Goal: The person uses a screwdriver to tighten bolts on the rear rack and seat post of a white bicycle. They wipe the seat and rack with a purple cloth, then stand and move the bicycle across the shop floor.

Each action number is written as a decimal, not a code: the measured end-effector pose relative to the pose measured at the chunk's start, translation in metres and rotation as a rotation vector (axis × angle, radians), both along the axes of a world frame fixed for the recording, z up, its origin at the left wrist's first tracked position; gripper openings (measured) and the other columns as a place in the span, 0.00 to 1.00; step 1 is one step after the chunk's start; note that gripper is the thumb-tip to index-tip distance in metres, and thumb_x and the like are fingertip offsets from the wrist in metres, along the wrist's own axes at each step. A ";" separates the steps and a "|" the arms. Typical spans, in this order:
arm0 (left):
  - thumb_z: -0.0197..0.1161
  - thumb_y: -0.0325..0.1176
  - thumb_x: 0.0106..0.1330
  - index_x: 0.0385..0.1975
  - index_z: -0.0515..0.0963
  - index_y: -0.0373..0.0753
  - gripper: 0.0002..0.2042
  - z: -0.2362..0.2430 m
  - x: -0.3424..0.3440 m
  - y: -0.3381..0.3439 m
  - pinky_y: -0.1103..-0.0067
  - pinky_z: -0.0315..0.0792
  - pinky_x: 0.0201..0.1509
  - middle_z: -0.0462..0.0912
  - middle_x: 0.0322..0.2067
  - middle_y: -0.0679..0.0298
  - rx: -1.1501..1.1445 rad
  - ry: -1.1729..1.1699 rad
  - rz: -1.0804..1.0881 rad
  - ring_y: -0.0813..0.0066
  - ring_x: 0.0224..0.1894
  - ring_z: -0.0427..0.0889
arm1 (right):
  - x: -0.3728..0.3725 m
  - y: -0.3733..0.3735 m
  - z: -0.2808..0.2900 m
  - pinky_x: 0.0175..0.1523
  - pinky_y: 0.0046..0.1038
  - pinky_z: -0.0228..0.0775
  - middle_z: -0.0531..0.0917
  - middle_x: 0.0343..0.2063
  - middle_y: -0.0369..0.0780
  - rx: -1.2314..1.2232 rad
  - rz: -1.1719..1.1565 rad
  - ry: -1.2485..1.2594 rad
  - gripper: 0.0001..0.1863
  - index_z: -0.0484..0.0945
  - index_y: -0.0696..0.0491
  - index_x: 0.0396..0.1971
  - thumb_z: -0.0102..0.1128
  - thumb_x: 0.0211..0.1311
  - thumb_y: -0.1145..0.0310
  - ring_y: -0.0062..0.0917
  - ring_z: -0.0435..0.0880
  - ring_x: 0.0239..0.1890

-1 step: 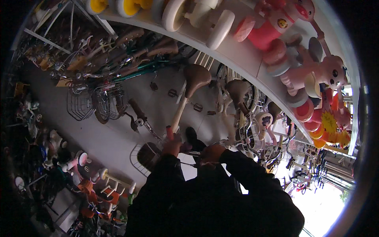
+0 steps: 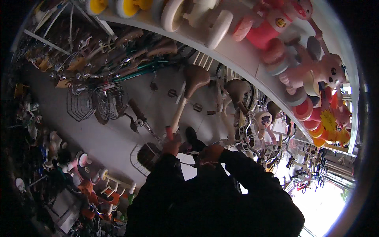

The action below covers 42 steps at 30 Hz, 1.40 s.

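Note:
A bicycle with a brown saddle (image 2: 196, 77) and a cream frame tube (image 2: 180, 113) stands in front of me. At its front end my left hand (image 2: 172, 145) is closed around a red handle (image 2: 169, 133), whose end sticks up above the fist; the rest of it is hidden. Close by on the right, my right hand (image 2: 211, 153) is curled over the handlebar area, and what its fingers hold is too dark to make out. A brown grip (image 2: 137, 109) with a brake lever lies left of my hands. Below it is a wire basket (image 2: 136, 158), partly covered by my left sleeve.
A white shelf (image 2: 237, 65) carrying pink and red ride-on toys (image 2: 312, 73) curves overhead along the right. More bicycles with wire baskets (image 2: 110, 102) stand at the far left. Children's vehicles (image 2: 94, 189) crowd the lower left. Another brown-saddled bike (image 2: 237, 91) is close on the right.

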<state>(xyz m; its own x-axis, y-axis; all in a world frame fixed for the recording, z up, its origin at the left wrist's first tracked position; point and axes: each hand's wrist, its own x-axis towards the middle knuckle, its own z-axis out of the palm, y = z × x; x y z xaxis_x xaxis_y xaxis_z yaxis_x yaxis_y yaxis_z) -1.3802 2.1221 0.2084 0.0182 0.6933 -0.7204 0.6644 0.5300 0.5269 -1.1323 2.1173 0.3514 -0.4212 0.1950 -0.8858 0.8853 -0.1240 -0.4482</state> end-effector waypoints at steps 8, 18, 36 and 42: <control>0.75 0.55 0.59 0.45 0.85 0.34 0.27 0.011 -0.018 0.009 0.67 0.76 0.31 0.86 0.30 0.60 -0.198 -0.311 0.347 0.65 0.29 0.84 | 0.045 -0.113 -0.017 0.61 0.40 0.74 0.81 0.55 0.50 0.761 -0.734 -0.292 0.29 0.83 0.47 0.53 0.67 0.61 0.40 0.47 0.80 0.57; 0.69 0.59 0.63 0.33 0.76 0.42 0.24 0.036 -0.024 0.014 0.76 0.59 0.15 0.72 0.18 0.68 -0.281 -0.338 0.320 0.76 0.14 0.69 | 0.110 -0.332 0.017 0.56 0.50 0.79 0.86 0.45 0.59 0.377 -1.495 -0.925 0.48 0.54 0.50 0.72 0.74 0.59 0.54 0.53 0.87 0.50; 0.62 0.52 0.69 0.35 0.81 0.52 0.12 0.001 -0.036 0.031 0.76 0.54 0.18 0.73 0.21 0.71 -0.484 -0.405 0.314 0.78 0.17 0.64 | 0.078 -0.335 -0.158 0.32 0.41 0.79 0.85 0.23 0.40 0.283 -1.966 -0.226 0.17 0.82 0.54 0.42 0.70 0.62 0.57 0.35 0.86 0.25; 0.64 0.48 0.69 0.35 0.78 0.48 0.11 0.001 -0.019 0.030 0.77 0.52 0.14 0.69 0.18 0.71 -0.547 -0.270 0.411 0.78 0.13 0.60 | 0.052 -0.246 -0.128 0.39 0.43 0.77 0.86 0.26 0.44 0.350 -1.840 -0.198 0.16 0.81 0.57 0.35 0.62 0.66 0.57 0.38 0.86 0.31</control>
